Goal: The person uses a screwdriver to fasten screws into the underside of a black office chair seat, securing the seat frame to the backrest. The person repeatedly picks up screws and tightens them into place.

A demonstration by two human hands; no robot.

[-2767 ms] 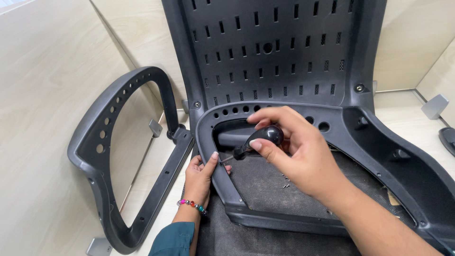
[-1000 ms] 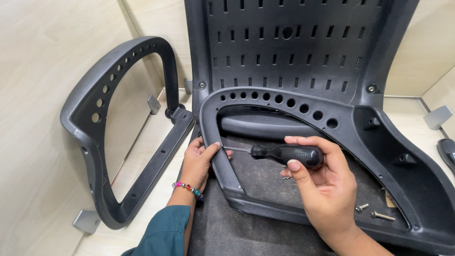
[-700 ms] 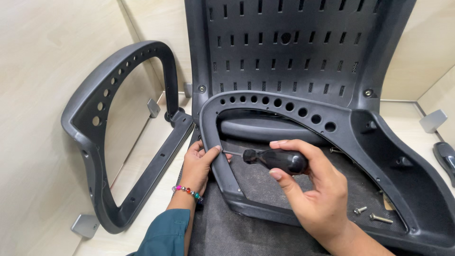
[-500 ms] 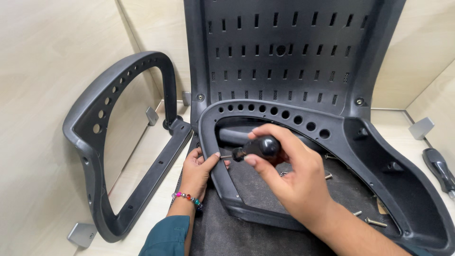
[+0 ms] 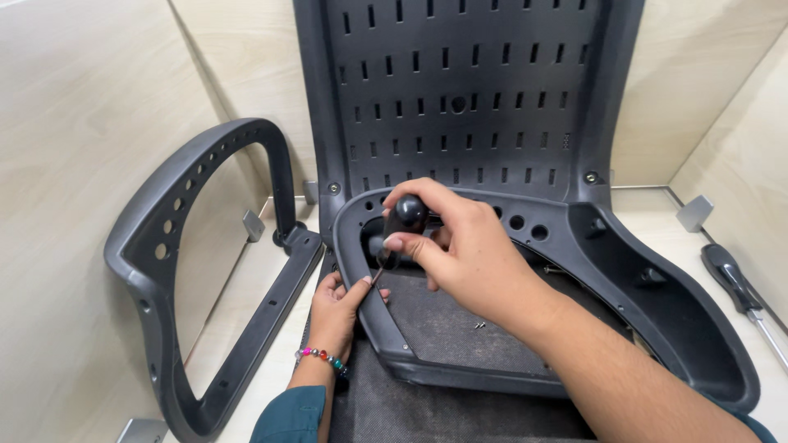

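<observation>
Right hand (image 5: 468,254) was closed around the black bulb handle of a screwdriver (image 5: 404,220), its thin shaft angled down and left toward the inner edge of the black plastic armrest loop (image 5: 525,226) lying on the seat. Left hand (image 5: 341,302), with a beaded bracelet at the wrist, was pinched against the left rim of that loop just beside the driver tip; whether it held a screw could not be told. Judged: the screwdriver was light and rigid, its smooth rounded handle best taken in the palm as seen, where it could slip under torque. The armrest loop looked stiff and moderately light, best steadied at the rim near the fastening point. A second armrest (image 5: 176,271) stood well left. Another screwdriver (image 5: 735,283) lay far right on the floor. Loose screws (image 5: 480,325) lay on the seat fabric near the right wrist.
</observation>
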